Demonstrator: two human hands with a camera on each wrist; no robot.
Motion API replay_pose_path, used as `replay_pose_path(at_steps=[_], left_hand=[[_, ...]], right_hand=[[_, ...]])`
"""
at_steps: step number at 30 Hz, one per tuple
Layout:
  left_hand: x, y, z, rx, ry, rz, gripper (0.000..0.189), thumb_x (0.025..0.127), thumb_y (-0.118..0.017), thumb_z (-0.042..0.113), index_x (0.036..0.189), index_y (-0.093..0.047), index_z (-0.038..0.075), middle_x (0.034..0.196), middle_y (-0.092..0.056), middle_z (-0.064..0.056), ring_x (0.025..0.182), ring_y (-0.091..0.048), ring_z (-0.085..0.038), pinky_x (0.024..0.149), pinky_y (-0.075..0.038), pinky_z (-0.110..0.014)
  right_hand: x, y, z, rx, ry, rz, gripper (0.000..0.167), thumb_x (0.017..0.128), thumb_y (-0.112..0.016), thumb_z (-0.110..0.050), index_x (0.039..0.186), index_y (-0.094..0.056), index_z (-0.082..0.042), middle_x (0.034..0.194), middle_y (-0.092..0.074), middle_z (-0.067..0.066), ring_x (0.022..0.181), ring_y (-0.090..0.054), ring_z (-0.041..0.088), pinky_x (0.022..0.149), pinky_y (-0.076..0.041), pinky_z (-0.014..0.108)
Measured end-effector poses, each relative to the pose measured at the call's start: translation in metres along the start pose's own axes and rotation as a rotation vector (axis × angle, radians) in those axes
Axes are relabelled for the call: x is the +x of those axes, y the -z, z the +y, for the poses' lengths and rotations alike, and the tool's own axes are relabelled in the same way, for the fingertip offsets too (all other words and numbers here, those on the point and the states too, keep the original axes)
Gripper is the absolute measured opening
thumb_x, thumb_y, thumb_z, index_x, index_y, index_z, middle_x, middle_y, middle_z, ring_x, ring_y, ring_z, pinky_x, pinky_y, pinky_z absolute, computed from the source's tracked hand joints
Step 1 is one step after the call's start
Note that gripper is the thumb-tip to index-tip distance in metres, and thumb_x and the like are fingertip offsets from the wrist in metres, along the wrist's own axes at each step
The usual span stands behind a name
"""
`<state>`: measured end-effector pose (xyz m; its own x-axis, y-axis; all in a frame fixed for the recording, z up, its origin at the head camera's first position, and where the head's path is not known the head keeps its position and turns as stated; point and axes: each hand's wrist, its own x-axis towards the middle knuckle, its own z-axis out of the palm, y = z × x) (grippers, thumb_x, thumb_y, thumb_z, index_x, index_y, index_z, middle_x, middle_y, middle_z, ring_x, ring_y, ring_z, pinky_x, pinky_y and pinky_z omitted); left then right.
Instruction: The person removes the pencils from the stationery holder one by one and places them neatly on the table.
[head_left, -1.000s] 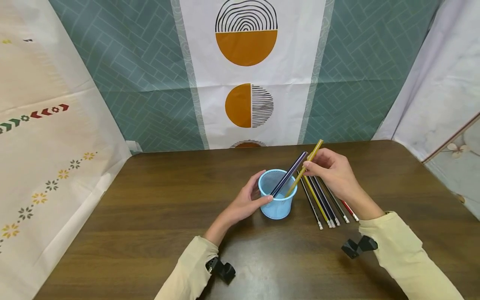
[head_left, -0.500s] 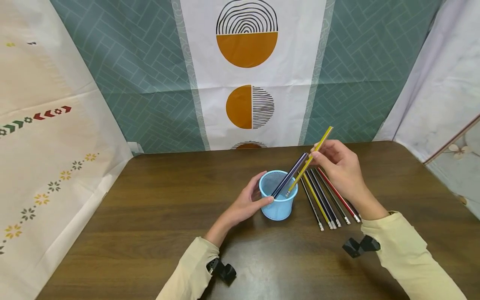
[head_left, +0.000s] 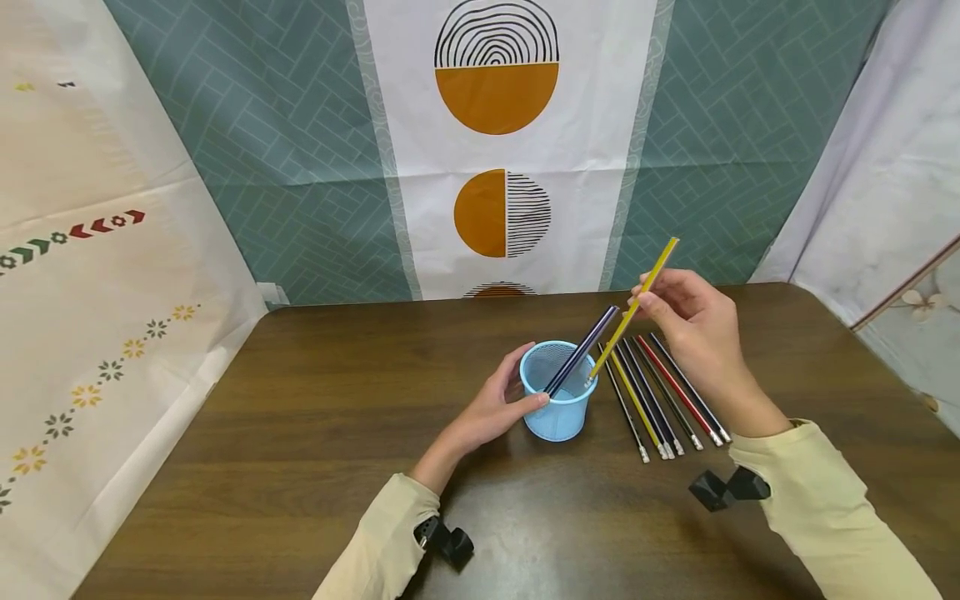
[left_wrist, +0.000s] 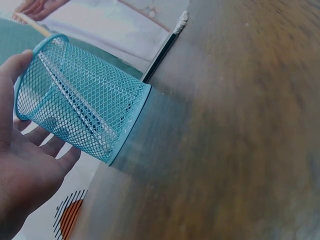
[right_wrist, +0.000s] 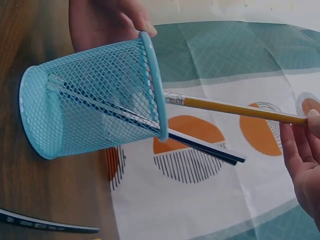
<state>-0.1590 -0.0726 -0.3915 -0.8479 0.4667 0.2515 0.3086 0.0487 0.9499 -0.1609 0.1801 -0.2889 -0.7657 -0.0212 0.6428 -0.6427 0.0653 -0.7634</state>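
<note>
My left hand [head_left: 491, 408] holds a light blue mesh pencil cup [head_left: 555, 423] upright on the table, thumb at the near rim and fingers round the side. Dark pencils [head_left: 583, 350] lean inside it toward the right. In my right hand [head_left: 699, 329] a yellow pencil [head_left: 619, 333] is pinched near its upper end, tilted, eraser end down. The right wrist view shows that eraser end of the yellow pencil [right_wrist: 220, 105] at the mouth of the cup [right_wrist: 95, 100]. The right fingertips are only partly visible there.
Right of the cup several pencils lie side by side on the brown table [head_left: 337, 450], among them a yellow one [head_left: 637, 400], a red one [head_left: 672, 383] and dark ones, erasers toward me. Patterned cloth [head_left: 300, 167] hangs behind the table.
My right hand has moved up and to the right, drawing the yellow pencil's eraser end from inside the cup up to its rim. The left hand and cup stay put.
</note>
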Motion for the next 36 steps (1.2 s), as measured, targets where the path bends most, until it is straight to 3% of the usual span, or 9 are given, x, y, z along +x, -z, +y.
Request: replay_pose_path(at_steps=[6,12,17,21,30,33,36], left_hand=[[0.000,0.001,-0.001,0.003,-0.003,0.001,0.070,0.091,-0.063,-0.001,0.149,-0.023,0.000,0.142,-0.040,-0.024,0.132,-0.041,-0.035,0.107,-0.035,-0.045],[0.000,0.000,0.001,0.008,-0.001,0.012,0.070,0.091,-0.062,-0.001,0.149,-0.024,0.000,0.142,-0.041,-0.023,0.132,-0.041,-0.035,0.107,-0.034,-0.045],[0.000,0.000,0.000,0.008,-0.008,0.009,0.069,0.091,-0.061,-0.002,0.149,-0.024,-0.002,0.142,-0.041,-0.025,0.131,-0.041,-0.035,0.107,-0.035,-0.044],[0.000,-0.001,0.001,0.005,-0.010,0.011,0.069,0.091,-0.061,-0.003,0.148,-0.024,-0.003,0.142,-0.041,-0.025,0.131,-0.041,-0.036,0.107,-0.034,-0.045],[0.001,-0.001,0.001,0.009,-0.014,0.018,0.070,0.090,-0.062,-0.004,0.149,-0.024,-0.003,0.142,-0.041,-0.025,0.131,-0.041,-0.036,0.107,-0.034,-0.045],[0.001,-0.001,0.001,0.007,-0.022,0.017,0.069,0.090,-0.062,-0.003,0.148,-0.024,-0.004,0.141,-0.042,-0.026,0.131,-0.042,-0.037,0.107,-0.035,-0.045],[0.001,-0.001,0.001,0.006,-0.024,0.018,0.070,0.090,-0.063,-0.003,0.148,-0.024,-0.004,0.141,-0.042,-0.026,0.130,-0.042,-0.037,0.106,-0.035,-0.046]], right_hand=[[0.004,0.007,-0.002,0.048,0.024,-0.014,0.023,0.087,-0.060,0.015,0.105,-0.066,0.003,0.092,-0.069,0.006,0.079,-0.068,0.013,0.074,-0.054,0.021],[0.003,0.011,0.000,-0.060,0.002,-0.029,0.025,0.087,-0.059,0.016,0.104,-0.066,-0.001,0.091,-0.069,0.000,0.077,-0.068,0.012,0.073,-0.054,0.019],[0.000,0.014,0.007,-0.183,-0.033,-0.041,0.017,0.088,-0.062,0.011,0.104,-0.064,0.004,0.089,-0.068,-0.006,0.075,-0.066,0.007,0.070,-0.053,0.017],[-0.001,0.020,0.016,-0.270,-0.090,-0.072,0.017,0.090,-0.064,0.006,0.107,-0.063,0.008,0.088,-0.067,-0.010,0.076,-0.064,0.005,0.068,-0.052,0.015],[0.002,0.032,0.035,-0.392,-0.235,-0.142,0.021,0.092,-0.065,-0.004,0.109,-0.065,0.007,0.089,-0.069,-0.004,0.077,-0.064,0.002,0.066,-0.052,0.016],[0.001,0.035,0.038,-0.404,-0.290,-0.174,0.024,0.092,-0.067,-0.010,0.110,-0.066,0.006,0.089,-0.070,-0.004,0.076,-0.065,0.003,0.067,-0.054,0.018],[0.001,0.037,0.040,-0.391,-0.347,-0.202,0.029,0.092,-0.067,-0.013,0.114,-0.066,0.007,0.095,-0.071,0.005,0.077,-0.065,0.002,0.069,-0.055,0.022]])
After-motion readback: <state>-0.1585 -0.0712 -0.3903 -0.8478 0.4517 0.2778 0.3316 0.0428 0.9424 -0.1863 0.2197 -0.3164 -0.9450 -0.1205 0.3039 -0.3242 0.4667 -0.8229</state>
